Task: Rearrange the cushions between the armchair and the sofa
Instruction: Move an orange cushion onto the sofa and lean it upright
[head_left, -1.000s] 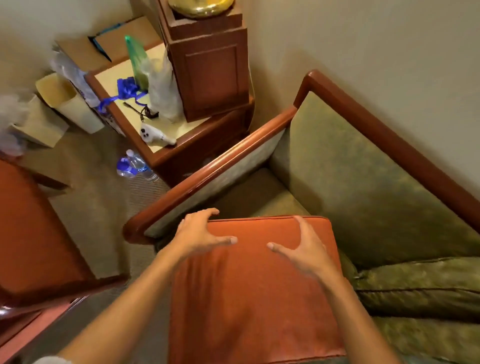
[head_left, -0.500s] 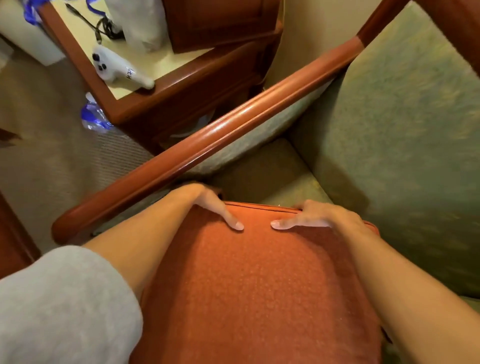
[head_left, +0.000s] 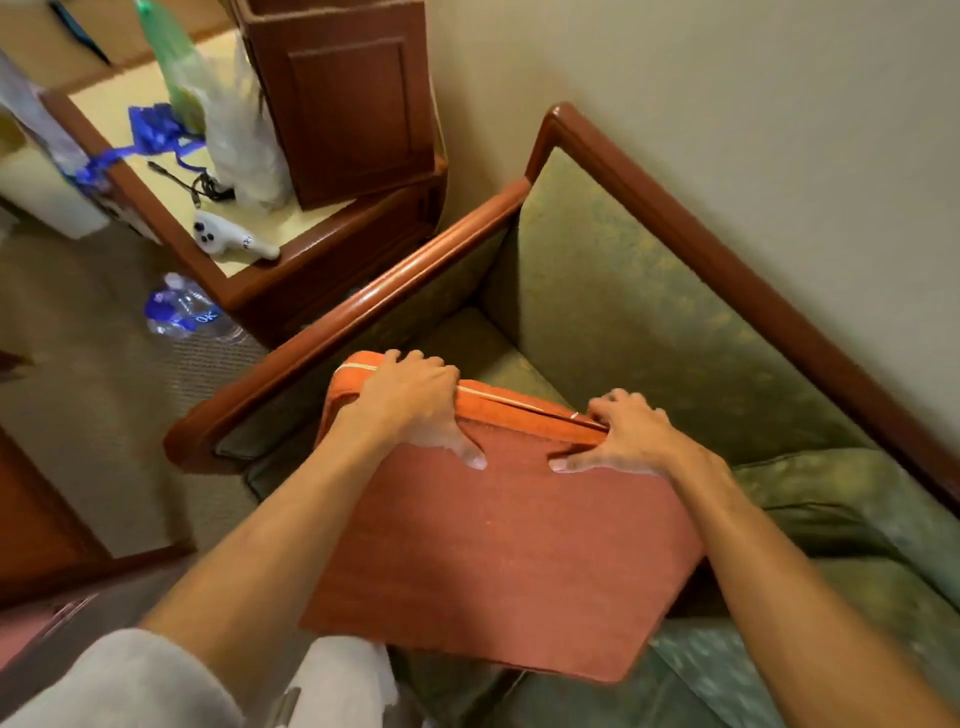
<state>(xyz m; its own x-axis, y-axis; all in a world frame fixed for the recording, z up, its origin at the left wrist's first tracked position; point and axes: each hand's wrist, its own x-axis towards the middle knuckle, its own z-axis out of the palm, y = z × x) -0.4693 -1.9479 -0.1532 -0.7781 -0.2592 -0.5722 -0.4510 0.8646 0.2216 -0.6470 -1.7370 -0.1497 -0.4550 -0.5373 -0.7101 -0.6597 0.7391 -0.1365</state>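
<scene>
Gripping the orange cushion (head_left: 498, 545) by its far edge, my left hand (head_left: 410, 400) and right hand (head_left: 631, 436) hold it over the green sofa (head_left: 649, 312).

Both bare forearms reach forward side by side. The left hand (head_left: 415, 402) and the right hand (head_left: 626, 436) each curl 4 fingers over the far edge of the flat orange fabric cushion (head_left: 509, 551), thumbs pressed on its top face, pointing toward each other.
</scene>
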